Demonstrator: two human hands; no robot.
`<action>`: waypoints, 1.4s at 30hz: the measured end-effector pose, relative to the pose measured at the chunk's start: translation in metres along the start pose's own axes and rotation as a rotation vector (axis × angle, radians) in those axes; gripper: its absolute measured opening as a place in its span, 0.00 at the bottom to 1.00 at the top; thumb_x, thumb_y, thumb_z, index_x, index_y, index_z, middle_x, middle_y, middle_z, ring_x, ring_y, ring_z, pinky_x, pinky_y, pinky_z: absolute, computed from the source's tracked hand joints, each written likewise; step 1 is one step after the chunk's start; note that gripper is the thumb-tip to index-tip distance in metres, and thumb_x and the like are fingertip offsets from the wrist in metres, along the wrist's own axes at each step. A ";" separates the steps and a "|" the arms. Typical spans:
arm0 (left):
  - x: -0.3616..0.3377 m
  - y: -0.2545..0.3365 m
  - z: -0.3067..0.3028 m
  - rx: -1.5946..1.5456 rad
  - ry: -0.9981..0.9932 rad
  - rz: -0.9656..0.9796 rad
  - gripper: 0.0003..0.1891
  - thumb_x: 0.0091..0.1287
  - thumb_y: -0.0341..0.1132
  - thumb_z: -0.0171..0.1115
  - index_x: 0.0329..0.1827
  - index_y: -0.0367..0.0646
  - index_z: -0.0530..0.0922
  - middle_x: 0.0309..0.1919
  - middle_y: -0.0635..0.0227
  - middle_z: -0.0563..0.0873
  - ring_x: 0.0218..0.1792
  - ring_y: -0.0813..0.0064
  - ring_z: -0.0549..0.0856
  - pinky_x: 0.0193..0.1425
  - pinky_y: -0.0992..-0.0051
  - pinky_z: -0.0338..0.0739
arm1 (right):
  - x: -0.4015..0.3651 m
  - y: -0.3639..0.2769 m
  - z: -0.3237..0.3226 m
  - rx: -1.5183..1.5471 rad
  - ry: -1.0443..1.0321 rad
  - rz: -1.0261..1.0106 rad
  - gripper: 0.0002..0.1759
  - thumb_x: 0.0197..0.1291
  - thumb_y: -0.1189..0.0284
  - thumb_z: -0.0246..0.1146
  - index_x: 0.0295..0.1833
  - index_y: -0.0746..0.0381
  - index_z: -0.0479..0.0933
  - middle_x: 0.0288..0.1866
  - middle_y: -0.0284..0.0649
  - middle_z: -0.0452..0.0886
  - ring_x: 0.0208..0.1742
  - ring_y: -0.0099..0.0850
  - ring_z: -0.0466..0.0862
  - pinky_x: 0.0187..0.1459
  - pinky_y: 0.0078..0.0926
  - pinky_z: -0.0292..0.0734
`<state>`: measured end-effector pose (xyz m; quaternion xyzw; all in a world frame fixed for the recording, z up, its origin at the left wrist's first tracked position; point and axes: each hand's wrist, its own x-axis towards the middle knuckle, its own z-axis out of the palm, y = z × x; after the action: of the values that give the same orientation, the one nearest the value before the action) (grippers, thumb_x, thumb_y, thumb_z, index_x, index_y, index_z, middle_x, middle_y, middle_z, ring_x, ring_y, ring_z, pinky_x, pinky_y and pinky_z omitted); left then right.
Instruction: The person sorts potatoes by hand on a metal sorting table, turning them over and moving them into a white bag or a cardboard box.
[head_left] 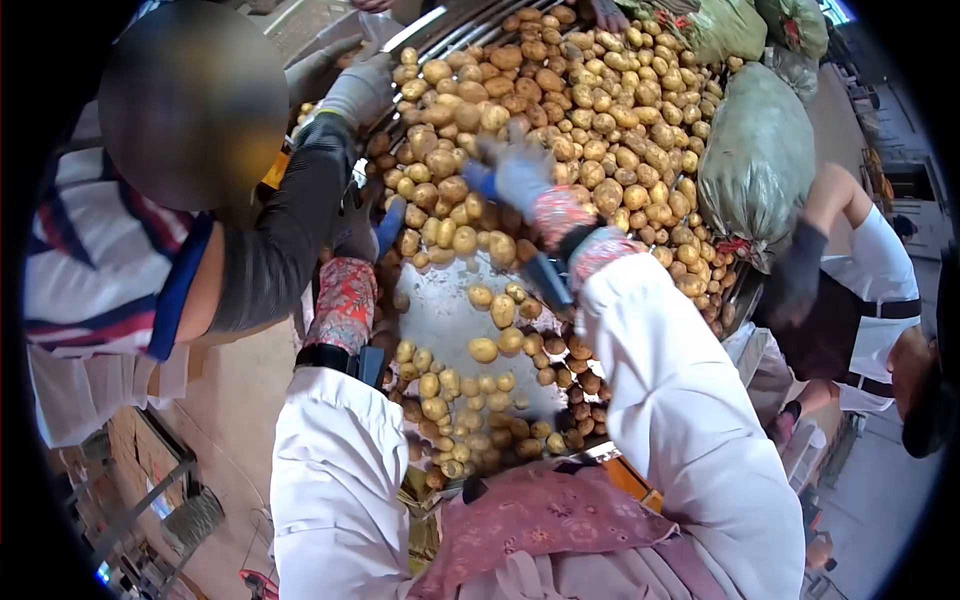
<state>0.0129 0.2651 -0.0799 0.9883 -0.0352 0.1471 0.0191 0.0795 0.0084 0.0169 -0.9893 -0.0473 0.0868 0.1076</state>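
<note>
Many potatoes lie heaped on the metal sorting surface. My right hand, in a grey and blue glove, is above the middle of the heap, blurred by motion. Its thumb and fingers look spread, and no potato shows in it. At the heap's left edge is my left hand, also gloved, with its blue thumb stretched out beside the potatoes. Some of its fingers are hard to make out near a co-worker's sleeve. Smaller potatoes lie scattered close to my body.
At the left, a co-worker in a striped shirt reaches a gloved hand to the heap. Full green sacks stand along the right edge. Another person is at the right. Metal rollers show at the far end.
</note>
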 end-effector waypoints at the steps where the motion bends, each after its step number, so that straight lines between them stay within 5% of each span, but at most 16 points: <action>1: -0.008 0.000 0.002 -0.162 -0.080 0.001 0.28 0.71 0.55 0.60 0.74 0.66 0.72 0.70 0.50 0.74 0.63 0.42 0.78 0.69 0.53 0.72 | -0.006 0.003 0.036 -0.116 0.068 -0.091 0.29 0.67 0.45 0.57 0.70 0.44 0.75 0.77 0.44 0.64 0.76 0.57 0.63 0.72 0.70 0.56; 3: -0.024 0.008 -0.024 -0.338 -0.442 -0.080 0.29 0.71 0.56 0.59 0.75 0.64 0.72 0.75 0.49 0.67 0.67 0.40 0.74 0.73 0.54 0.68 | -0.040 -0.008 0.060 -0.215 0.042 -0.211 0.33 0.67 0.43 0.56 0.74 0.44 0.71 0.81 0.41 0.60 0.81 0.58 0.54 0.75 0.74 0.46; 6: -0.094 0.033 -0.036 -0.307 -0.251 0.123 0.33 0.67 0.59 0.62 0.72 0.55 0.75 0.76 0.52 0.67 0.70 0.42 0.69 0.73 0.48 0.65 | -0.144 -0.024 0.088 -0.101 -0.110 -0.300 0.38 0.65 0.42 0.57 0.75 0.49 0.70 0.83 0.34 0.58 0.84 0.57 0.46 0.76 0.75 0.38; 11: -0.238 0.088 -0.113 -0.188 -0.475 0.065 0.33 0.72 0.58 0.55 0.80 0.67 0.65 0.83 0.67 0.57 0.79 0.36 0.53 0.75 0.28 0.47 | -0.302 0.024 0.106 -0.183 -0.123 -0.472 0.33 0.66 0.45 0.59 0.74 0.46 0.72 0.80 0.37 0.66 0.82 0.55 0.55 0.78 0.64 0.46; 14: -0.312 0.079 -0.142 -0.212 -0.486 0.066 0.32 0.72 0.55 0.57 0.80 0.66 0.65 0.82 0.69 0.58 0.80 0.40 0.55 0.77 0.31 0.46 | -0.350 0.079 0.072 0.020 -0.035 -0.515 0.31 0.63 0.50 0.65 0.70 0.48 0.74 0.74 0.42 0.72 0.75 0.50 0.67 0.76 0.55 0.54; 16: -0.357 0.060 -0.153 -0.282 -0.462 0.043 0.31 0.73 0.49 0.57 0.80 0.61 0.66 0.79 0.55 0.63 0.78 0.41 0.58 0.80 0.43 0.49 | -0.370 0.119 0.058 -0.011 -0.108 -0.398 0.32 0.63 0.50 0.65 0.70 0.49 0.75 0.74 0.46 0.71 0.75 0.47 0.68 0.77 0.52 0.54; 19: -0.400 0.037 -0.159 -0.436 -0.434 -0.046 0.28 0.74 0.46 0.57 0.77 0.56 0.69 0.75 0.51 0.68 0.75 0.42 0.64 0.78 0.40 0.51 | -0.394 0.166 0.059 -0.104 -0.033 -0.243 0.30 0.65 0.54 0.63 0.72 0.48 0.74 0.74 0.47 0.71 0.75 0.50 0.68 0.76 0.51 0.57; 22: -0.409 0.045 -0.171 -0.192 -0.282 -0.070 0.28 0.74 0.45 0.56 0.77 0.52 0.70 0.73 0.51 0.70 0.75 0.42 0.64 0.79 0.41 0.50 | -0.411 0.142 0.065 -0.016 0.123 -0.125 0.25 0.66 0.63 0.59 0.69 0.50 0.76 0.72 0.46 0.75 0.74 0.50 0.69 0.72 0.50 0.63; 24: -0.383 0.069 -0.186 -0.321 -0.361 -0.060 0.29 0.73 0.47 0.56 0.77 0.54 0.69 0.77 0.54 0.66 0.76 0.43 0.62 0.80 0.43 0.50 | -0.417 0.086 0.045 0.097 -0.208 -0.244 0.23 0.67 0.65 0.58 0.67 0.50 0.77 0.70 0.46 0.76 0.72 0.49 0.72 0.73 0.49 0.63; 26: -0.386 0.100 -0.170 -0.512 -0.343 0.162 0.29 0.70 0.46 0.58 0.76 0.60 0.71 0.77 0.59 0.65 0.77 0.44 0.61 0.79 0.41 0.51 | -0.446 0.058 0.090 0.038 -0.130 -0.684 0.20 0.68 0.65 0.58 0.65 0.49 0.79 0.68 0.47 0.78 0.69 0.48 0.75 0.73 0.46 0.64; 27: -0.395 0.103 -0.164 -0.510 -0.338 0.162 0.29 0.70 0.46 0.58 0.76 0.60 0.71 0.77 0.59 0.65 0.77 0.44 0.61 0.79 0.41 0.51 | -0.446 0.058 0.095 0.036 -0.125 -0.686 0.20 0.68 0.65 0.58 0.65 0.49 0.79 0.68 0.47 0.78 0.69 0.48 0.75 0.73 0.46 0.64; 30: -0.406 0.107 -0.159 -0.459 -0.402 0.276 0.24 0.69 0.44 0.60 0.69 0.62 0.78 0.75 0.66 0.71 0.76 0.44 0.63 0.78 0.38 0.51 | -0.414 0.057 0.060 0.692 -0.696 -0.492 0.19 0.68 0.63 0.60 0.64 0.44 0.80 0.75 0.46 0.72 0.77 0.47 0.68 0.77 0.43 0.60; 34: -0.406 0.087 -0.168 -0.421 -0.391 0.171 0.17 0.68 0.42 0.61 0.58 0.54 0.84 0.67 0.63 0.79 0.72 0.50 0.70 0.79 0.41 0.52 | -0.425 0.127 0.104 -0.018 -0.371 -0.758 0.23 0.67 0.60 0.61 0.68 0.44 0.77 0.79 0.43 0.66 0.78 0.47 0.66 0.77 0.54 0.56; 37: -0.347 0.102 -0.152 -0.462 -0.225 0.149 0.19 0.70 0.40 0.57 0.62 0.50 0.81 0.65 0.58 0.80 0.71 0.54 0.72 0.80 0.44 0.53 | -0.438 0.084 0.142 0.132 -0.454 -0.828 0.22 0.68 0.61 0.62 0.67 0.42 0.78 0.78 0.44 0.67 0.77 0.47 0.67 0.74 0.57 0.59; 40: -0.290 0.125 -0.140 -0.357 -0.242 0.024 0.27 0.73 0.51 0.56 0.77 0.69 0.69 0.81 0.60 0.61 0.79 0.44 0.59 0.81 0.38 0.45 | -0.404 0.025 0.119 0.588 -0.671 -0.762 0.21 0.69 0.64 0.60 0.65 0.53 0.78 0.71 0.48 0.75 0.70 0.45 0.75 0.71 0.46 0.67; 42: -0.315 0.111 -0.133 -0.180 -0.417 0.037 0.30 0.71 0.58 0.57 0.77 0.68 0.70 0.81 0.62 0.61 0.81 0.47 0.56 0.79 0.34 0.42 | -0.400 0.047 0.098 0.733 -0.404 -0.564 0.18 0.70 0.66 0.59 0.61 0.59 0.81 0.68 0.48 0.79 0.65 0.45 0.80 0.66 0.36 0.72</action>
<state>-0.3348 0.1814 -0.0421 0.9908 -0.0693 -0.0639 0.0967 -0.3266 -0.0617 -0.0229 -0.7986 -0.2990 0.2548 0.4559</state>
